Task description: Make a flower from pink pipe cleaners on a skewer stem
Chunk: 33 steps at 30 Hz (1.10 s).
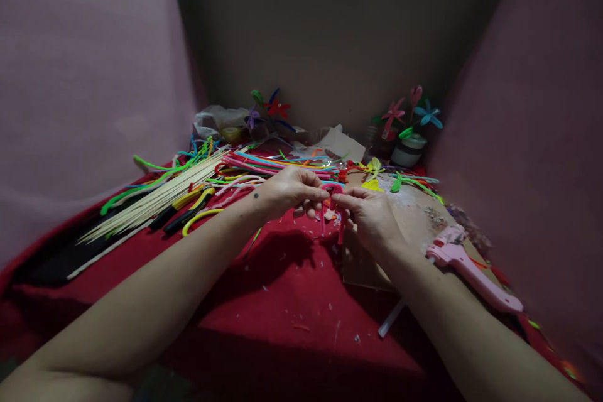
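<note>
Fingertip grips of left hand [301, 193] and right hand [370, 217] clamp a bent pink pipe cleaner [334, 188] above the middle of the red-covered desk [287, 304]; it could spring loose if either pinch slackens, and the right forearm [452, 317] could nudge the pink glue gun [477, 273] off the desk's right edge if it swings outward

Arms [207, 257] stretched forward, hands [294, 190] close together, both pinching.

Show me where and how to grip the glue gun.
Take the glue gun by its handle, probably from the near right: that long, slim part slants out that way, while the right forearm crowds the left side.
</note>
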Each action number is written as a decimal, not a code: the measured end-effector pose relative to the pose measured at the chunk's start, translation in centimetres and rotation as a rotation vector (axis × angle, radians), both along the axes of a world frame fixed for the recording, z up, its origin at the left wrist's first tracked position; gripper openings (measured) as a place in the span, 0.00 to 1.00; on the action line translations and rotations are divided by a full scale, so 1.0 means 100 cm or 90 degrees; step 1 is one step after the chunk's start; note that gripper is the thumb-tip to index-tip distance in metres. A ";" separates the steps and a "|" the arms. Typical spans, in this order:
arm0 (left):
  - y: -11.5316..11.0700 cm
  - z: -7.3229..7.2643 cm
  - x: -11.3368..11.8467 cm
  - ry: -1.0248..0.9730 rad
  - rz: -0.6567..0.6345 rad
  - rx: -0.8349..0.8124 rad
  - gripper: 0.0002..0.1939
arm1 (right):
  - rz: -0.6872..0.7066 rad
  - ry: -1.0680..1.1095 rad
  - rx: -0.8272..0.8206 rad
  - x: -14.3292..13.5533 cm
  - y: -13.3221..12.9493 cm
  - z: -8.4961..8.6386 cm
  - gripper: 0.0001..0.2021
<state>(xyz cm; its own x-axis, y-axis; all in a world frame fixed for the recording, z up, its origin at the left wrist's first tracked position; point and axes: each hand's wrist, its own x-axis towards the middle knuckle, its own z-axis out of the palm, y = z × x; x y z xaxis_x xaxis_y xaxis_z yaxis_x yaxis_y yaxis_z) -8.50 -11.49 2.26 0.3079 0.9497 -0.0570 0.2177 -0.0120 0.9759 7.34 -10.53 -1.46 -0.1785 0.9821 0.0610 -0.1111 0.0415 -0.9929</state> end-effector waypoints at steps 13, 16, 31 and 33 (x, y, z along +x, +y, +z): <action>-0.002 -0.004 0.010 -0.059 0.165 0.125 0.05 | 0.011 -0.109 0.056 -0.004 -0.006 0.000 0.05; -0.003 -0.005 0.013 -0.019 0.181 0.164 0.04 | 0.010 -0.126 0.049 -0.004 -0.008 0.002 0.04; -0.018 -0.010 0.022 0.346 0.215 0.460 0.05 | 0.018 -0.167 0.040 -0.001 -0.007 0.006 0.05; -0.020 -0.011 0.024 0.383 0.199 0.497 0.05 | 0.026 -0.153 0.030 -0.001 -0.006 0.005 0.05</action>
